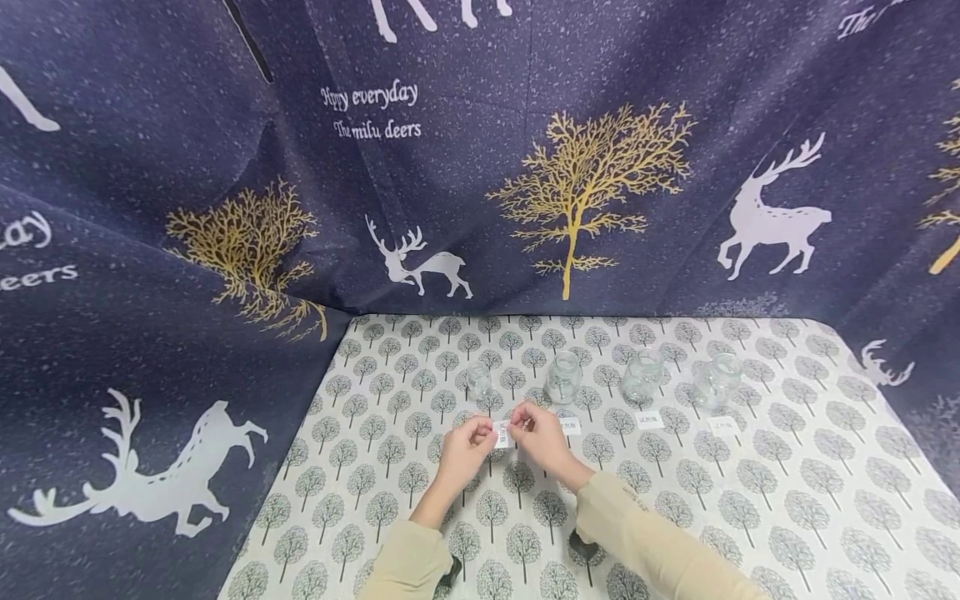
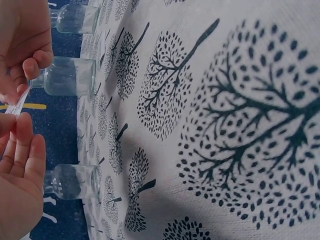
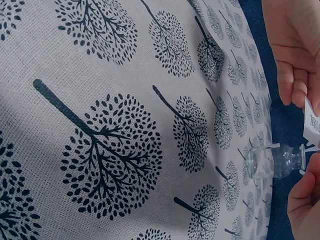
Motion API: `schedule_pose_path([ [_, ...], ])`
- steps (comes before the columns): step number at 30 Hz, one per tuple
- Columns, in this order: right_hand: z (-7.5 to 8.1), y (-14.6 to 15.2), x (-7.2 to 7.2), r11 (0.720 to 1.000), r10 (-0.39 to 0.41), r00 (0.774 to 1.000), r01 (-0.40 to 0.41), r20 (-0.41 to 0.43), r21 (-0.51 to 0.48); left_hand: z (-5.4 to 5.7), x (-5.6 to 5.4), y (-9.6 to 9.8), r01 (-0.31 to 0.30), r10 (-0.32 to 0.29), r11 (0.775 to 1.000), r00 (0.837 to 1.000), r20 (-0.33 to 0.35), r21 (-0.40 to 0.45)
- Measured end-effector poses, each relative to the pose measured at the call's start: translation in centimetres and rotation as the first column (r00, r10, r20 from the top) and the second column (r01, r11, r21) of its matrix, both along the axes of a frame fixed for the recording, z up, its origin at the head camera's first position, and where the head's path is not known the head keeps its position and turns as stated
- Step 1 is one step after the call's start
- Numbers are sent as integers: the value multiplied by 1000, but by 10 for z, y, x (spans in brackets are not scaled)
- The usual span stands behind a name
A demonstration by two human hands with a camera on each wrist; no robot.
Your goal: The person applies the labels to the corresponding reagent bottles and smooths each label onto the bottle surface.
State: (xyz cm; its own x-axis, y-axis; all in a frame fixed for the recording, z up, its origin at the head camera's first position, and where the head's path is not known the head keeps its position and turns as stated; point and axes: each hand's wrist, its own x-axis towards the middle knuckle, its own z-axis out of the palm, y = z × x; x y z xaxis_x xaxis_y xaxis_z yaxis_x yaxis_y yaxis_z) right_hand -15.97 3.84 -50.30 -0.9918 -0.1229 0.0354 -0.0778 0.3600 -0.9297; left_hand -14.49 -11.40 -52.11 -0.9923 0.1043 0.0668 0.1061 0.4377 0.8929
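Note:
In the head view, my left hand [image 1: 463, 454] and my right hand [image 1: 543, 437] hold a small white paper label [image 1: 502, 436] between them above the table. Fingertips of the left hand pinch one side of it, and those of the right hand pinch the other. Dark printed characters show on the label [image 3: 312, 122] in the right wrist view. Just beyond the hands stands a small clear glass bottle [image 1: 478, 382]. A wider clear glass jar [image 1: 564, 379] is behind the right hand, with another white label [image 1: 571, 426] lying in front of it.
Farther right stand two more glass jars, one [image 1: 642, 377] nearer and one [image 1: 722, 379] at the end. Each has a printed label in front, a left one [image 1: 651, 420] and a right one [image 1: 723, 427]. A tree-patterned cloth [image 1: 345, 500] covers the table; a dark blue curtain [image 1: 450, 167] hangs behind.

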Motion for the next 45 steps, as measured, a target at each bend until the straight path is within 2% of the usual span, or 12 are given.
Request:
schedule_pose_path([
  [14,-2,3,-5,999,43,998,-42,54,-19,-5,-1,-1,-1,1,1000,1000,9,3],
  [20,-5,2,-4,998,68,997,-68,25,6,-9,-3,-3,12,-13,1000,1000,19,22],
  [25,-6,3,-2,993,100,995,-101,22,57,-8,-3,-6,31,-31,1000,999,18,4],
  [28,-7,4,-2,988,123,992,-122,0,93,-6,-4,-8,42,-43,999,998,35,12],
  [34,-8,6,-3,978,163,985,-154,-53,138,-3,-8,-12,102,-106,993,992,71,58],
  [38,-8,6,-2,978,169,985,-162,-42,133,15,-3,-10,134,-141,987,988,66,92],
  [41,-8,7,-1,980,161,987,-159,-12,116,16,-2,-9,131,-137,989,988,74,70],
  [45,-10,8,-1,981,152,988,-152,11,117,2,-5,-9,124,-124,992,990,67,7],
])
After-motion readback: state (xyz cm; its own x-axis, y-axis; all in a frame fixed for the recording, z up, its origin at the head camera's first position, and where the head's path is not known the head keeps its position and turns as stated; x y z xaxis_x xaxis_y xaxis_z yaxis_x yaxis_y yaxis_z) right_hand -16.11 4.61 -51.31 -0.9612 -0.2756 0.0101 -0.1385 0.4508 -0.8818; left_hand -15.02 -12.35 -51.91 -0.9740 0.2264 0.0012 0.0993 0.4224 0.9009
